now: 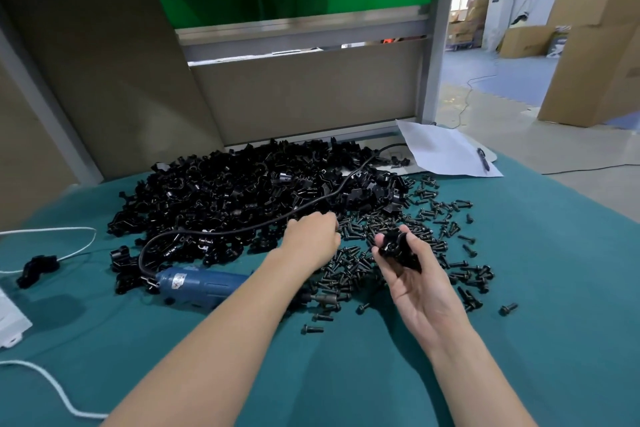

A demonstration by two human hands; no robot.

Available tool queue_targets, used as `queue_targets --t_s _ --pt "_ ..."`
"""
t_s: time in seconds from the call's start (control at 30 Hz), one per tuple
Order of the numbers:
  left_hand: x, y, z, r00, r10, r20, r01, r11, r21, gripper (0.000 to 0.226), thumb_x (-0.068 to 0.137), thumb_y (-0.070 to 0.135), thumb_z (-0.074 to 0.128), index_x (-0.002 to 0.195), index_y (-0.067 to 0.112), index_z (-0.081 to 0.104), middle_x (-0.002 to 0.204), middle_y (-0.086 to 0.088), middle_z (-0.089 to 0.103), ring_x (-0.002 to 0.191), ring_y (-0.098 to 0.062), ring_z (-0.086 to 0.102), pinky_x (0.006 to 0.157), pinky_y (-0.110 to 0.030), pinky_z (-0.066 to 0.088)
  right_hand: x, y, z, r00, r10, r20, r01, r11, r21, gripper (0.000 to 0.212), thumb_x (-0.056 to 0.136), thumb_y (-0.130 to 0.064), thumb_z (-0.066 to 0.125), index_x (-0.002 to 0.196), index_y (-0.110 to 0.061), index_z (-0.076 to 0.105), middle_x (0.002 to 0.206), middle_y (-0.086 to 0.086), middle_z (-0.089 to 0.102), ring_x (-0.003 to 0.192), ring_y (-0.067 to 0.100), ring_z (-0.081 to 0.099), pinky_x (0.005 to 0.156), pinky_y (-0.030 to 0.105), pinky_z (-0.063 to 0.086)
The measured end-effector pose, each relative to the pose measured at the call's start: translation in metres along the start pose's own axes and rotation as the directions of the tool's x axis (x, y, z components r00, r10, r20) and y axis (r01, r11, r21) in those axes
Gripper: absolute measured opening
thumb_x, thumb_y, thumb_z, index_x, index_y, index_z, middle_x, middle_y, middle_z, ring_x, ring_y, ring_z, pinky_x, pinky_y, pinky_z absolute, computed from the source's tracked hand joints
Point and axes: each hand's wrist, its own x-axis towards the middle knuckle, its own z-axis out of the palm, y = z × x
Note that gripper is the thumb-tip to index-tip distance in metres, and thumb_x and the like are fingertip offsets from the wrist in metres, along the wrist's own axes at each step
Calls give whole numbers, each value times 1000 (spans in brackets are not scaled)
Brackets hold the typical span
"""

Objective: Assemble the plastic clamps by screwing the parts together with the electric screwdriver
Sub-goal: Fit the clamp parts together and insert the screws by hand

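Glossy black plastic clamp (397, 248), 3 o'clock of left hand (313, 243), gripped by curled fingers of right hand (414, 279); left fingers hidden, over black metal screws (360, 229). Bare teal cloth (346, 374) at 6 o'clock.

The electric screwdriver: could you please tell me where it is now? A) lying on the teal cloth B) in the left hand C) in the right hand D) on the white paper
A: the electric screwdriver lies on the teal cloth, ungripped; the right hand holds a clamp part.
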Motion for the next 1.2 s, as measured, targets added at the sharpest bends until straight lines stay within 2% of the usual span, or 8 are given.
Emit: queue_targets --t_s 0.13,0.3,0.4,0.47,0.53,0.67,0.8,1.2 --pt "12 15 12 999 37 -1 -36 990 135 30 105 21 47 133 15 52 133 -9 56 123 -31 53 103 -45 38 0 1 1 1000 -1 5 1 1000 -7 34 88 -13 68 120 -3 62 101 27 75 88 30 78 68 32 64" --pt "15 17 12 997 70 -32 -63 978 199 31 101 9 52 131 12 49 130 -9 59 122 -30 51 99 -41 39 0 3 2 1000 18 22 -16 998 -53 23 98 -11 61 118 -2 63 100 27 75 88 29 77 69 34 65" --pt "1 16 -1 982 52 -183 -71 993 -96 31 105 16 43 134 15 55 129 -6 61 119 -25 52 98 -38 44 -1 5 2 999 31 40 -26 991 -129 24 98 -11 60 121 -3 62 99 25 75 86 29 77 69 33 65" --pt "-22 13 -9 960 -30 -278 -120 854 -506 28 105 19 45 125 23 64 112 0 69 96 -12 60 81 -27 51 -1 9 3 997 43 63 -29 978 -207 26 95 -10 63 120 -4 64 101 23 76 88 30 77 68 34 65" --pt "-55 7 -10 928 -104 -358 -230 596 -769 20 103 20 55 113 30 69 96 7 73 78 0 62 69 -13 47 -1 13 5 995 61 85 -36 961 -273 35 84 -12 69 119 -5 67 101 21 77 90 32 77 68 35 64" --pt "-108 -4 7 886 -237 -399 -339 257 -905 7 95 35 67 100 33 72 95 11 74 89 -1 66 78 -13 49 -2 20 6 980 119 161 -50 924 -379 47 76 -16 72 122 -8 66 95 17 77 91 33 77 73 39 65" --pt "-117 -2 26 901 -291 -322 -303 112 -947 8 92 23 71 100 25 73 92 8 74 86 -4 67 78 -18 52 -4 24 4 964 159 212 -52 900 -433 49 76 -13 71 124 -9 65 91 16 74 89 33 76 74 40 64" --pt "-122 -1 37 896 -274 -350 -287 245 -926 11 97 21 68 101 31 72 91 8 76 90 -11 71 86 -29 56 -8 28 -4 953 94 287 97 805 -585 30 83 -13 76 111 -22 75 100 7 72 97 29 75 84 41 63"
